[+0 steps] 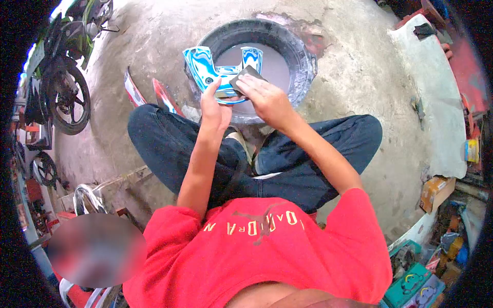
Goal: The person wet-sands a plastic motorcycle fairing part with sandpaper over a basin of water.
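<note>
A glossy blue and white curved panel [202,64] is held over a round black tub [303,66] of greyish water. My left hand [216,108] grips the panel's lower edge, with the thumb on its face. My right hand [264,97] presses a dark grey sheet or pad [248,75] against the panel's right part, fingers together on top of it. The part of the panel under the pad is hidden.
Two red and white panels [165,96] lie on the concrete floor left of the tub. A motorcycle wheel [67,97] stands at the far left. A cardboard box [436,193] and assorted items are at the lower right. My crossed legs [318,149] are below the tub.
</note>
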`<action>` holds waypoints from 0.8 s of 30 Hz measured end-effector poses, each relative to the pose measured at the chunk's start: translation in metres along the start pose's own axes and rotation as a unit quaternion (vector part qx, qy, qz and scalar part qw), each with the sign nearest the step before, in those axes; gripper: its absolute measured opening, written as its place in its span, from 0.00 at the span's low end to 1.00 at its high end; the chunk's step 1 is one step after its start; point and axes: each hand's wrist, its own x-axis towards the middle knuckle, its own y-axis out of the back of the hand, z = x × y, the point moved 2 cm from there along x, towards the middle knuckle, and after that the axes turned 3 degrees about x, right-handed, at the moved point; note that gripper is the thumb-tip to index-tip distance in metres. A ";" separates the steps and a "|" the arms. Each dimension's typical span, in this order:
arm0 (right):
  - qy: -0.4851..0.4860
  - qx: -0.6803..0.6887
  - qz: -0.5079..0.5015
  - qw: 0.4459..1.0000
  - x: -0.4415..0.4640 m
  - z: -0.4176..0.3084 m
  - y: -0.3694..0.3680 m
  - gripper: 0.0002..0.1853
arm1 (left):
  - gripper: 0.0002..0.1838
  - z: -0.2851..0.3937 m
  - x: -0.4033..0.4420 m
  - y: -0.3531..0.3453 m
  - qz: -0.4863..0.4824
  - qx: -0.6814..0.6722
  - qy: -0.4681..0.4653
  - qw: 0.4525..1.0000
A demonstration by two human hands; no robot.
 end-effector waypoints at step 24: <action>-0.057 -0.064 0.012 0.996 -0.005 0.022 -0.002 0.19 | 0.15 -0.003 -0.008 -0.011 -0.010 0.005 -0.018 1.000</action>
